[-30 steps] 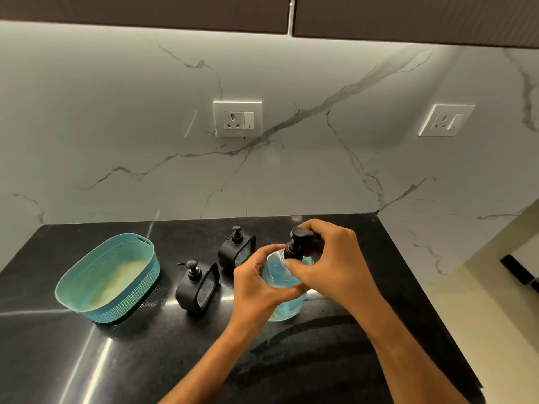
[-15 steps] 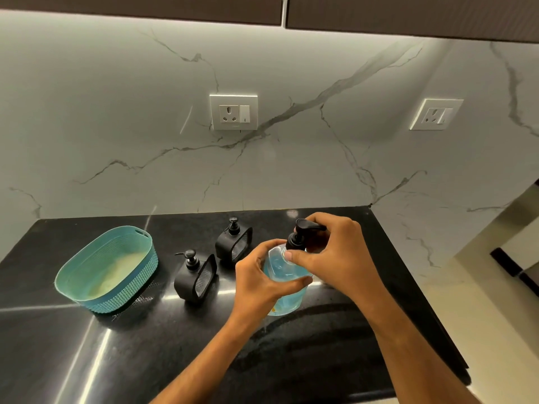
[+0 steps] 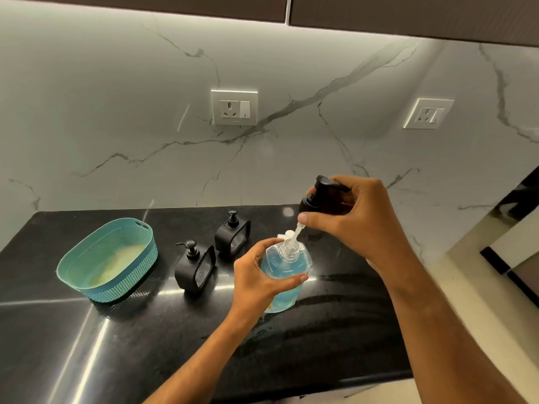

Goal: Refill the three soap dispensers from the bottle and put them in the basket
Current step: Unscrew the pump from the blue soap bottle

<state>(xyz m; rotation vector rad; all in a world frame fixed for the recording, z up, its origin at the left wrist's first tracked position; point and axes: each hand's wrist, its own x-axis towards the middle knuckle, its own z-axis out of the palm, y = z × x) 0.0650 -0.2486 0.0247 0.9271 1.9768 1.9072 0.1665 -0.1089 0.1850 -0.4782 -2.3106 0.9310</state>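
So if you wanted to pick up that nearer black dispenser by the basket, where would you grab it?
Probably by the boxy body of the nearer black dispenser, coming down from above with fingers across its narrow sides. It stands upright, the thin pump on top offers a poor grip, and the teal basket and the other dispenser stand apart, leaving room.

clear bottle [image 3: 284, 275] of blue soap, centre frame, upright, uncapped; black pump [image 3: 316, 196] lifted above it. two black dispensers [image 3: 194, 265] [image 3: 232, 234] left of it. teal basket [image 3: 80, 256] far left.
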